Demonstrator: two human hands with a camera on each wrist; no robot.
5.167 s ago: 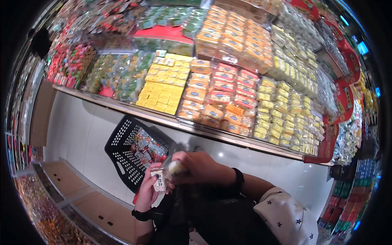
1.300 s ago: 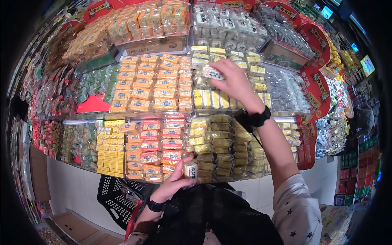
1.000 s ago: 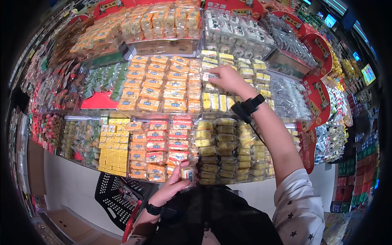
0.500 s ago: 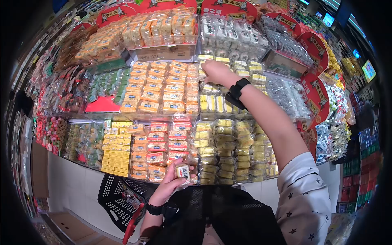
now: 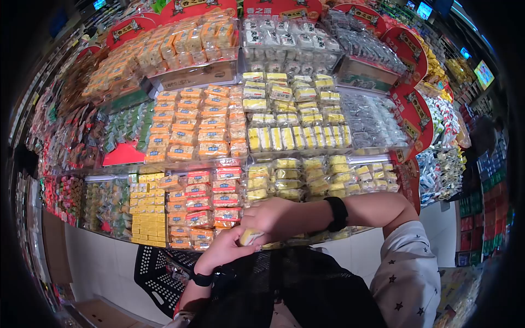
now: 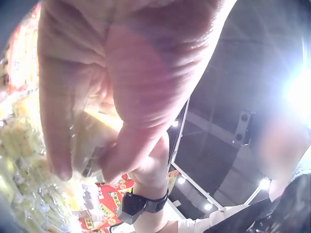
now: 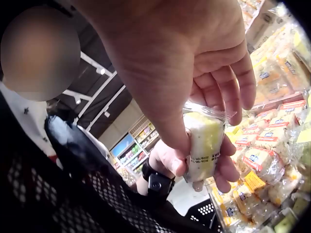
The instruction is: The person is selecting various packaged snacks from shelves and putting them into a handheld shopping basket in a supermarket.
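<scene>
In the head view my left hand [image 5: 223, 250] holds a small clear-wrapped snack bar [image 5: 250, 236] at the front edge of the display. My right hand [image 5: 273, 216] is bent across to it and partly covers it. The right wrist view shows the bar [image 7: 205, 141] close up, pale yellow and white with a black printed date. Left fingertips grip its lower part, while the right thumb and fingers hold the upper end near the crimped wrapper. In the left wrist view, the left hand [image 6: 141, 63] hides most of the bar.
Tiered bins hold yellow-and-white packs [image 5: 298, 136], orange packs [image 5: 216, 128], red-banded packs [image 5: 198, 190] and yellow boxes [image 5: 149, 218]. A white-labelled pack [image 5: 281, 93] lies on top in the upper bin. A black perforated basket [image 5: 155, 279] hangs below at left.
My right hand has let go of a white-labelled pack in the upper bin. It has come down to the bar in my left hand, which has turned from its label side.
</scene>
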